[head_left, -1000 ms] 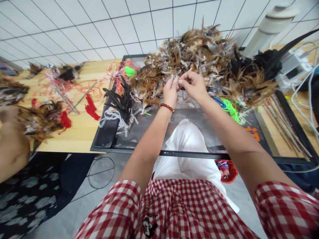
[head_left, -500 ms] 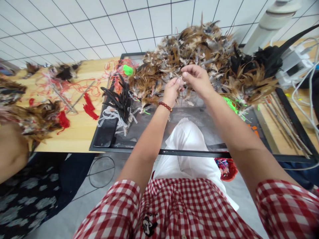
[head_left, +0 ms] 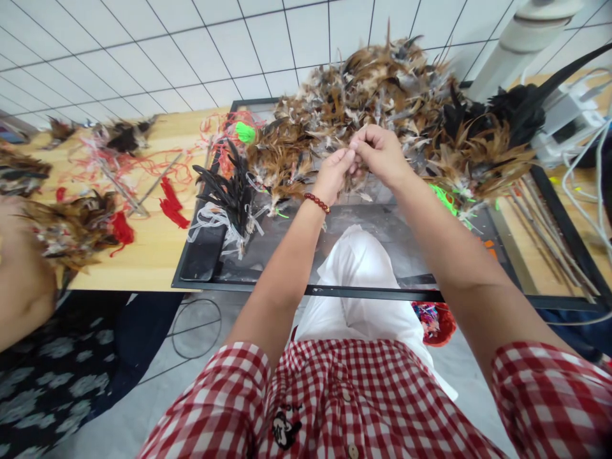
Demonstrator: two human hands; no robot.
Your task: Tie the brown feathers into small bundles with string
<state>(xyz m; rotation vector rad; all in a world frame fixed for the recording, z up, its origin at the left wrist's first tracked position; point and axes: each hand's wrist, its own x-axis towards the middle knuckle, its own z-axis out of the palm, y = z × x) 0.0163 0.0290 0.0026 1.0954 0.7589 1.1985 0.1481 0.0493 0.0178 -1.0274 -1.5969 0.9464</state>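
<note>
My left hand (head_left: 336, 171), with a red bead bracelet at the wrist, has its fingers pinched together. My right hand (head_left: 381, 153) meets it fingertip to fingertip, also in a pinch. What lies between the fingertips is too small to make out; a few small feathers show just below them. Behind both hands rises a large heap of brown and grey feathers (head_left: 368, 89). A bundle of black feathers (head_left: 232, 197) tied with white strips lies left of my left hand. Bright green strands (head_left: 444, 199) are right of my right forearm.
The black-framed tray (head_left: 373, 294) spans the table's front edge, with a black phone (head_left: 203, 255) at its left and thin sticks (head_left: 549, 236) at its right. A co-worker's arm (head_left: 23, 274) is far left. White cables (head_left: 578, 172) and a pipe (head_left: 521, 48) stand right.
The fingertips of my two hands have come together; the right thumb and finger, apart before, are now pinched closer to my left fingers.
</note>
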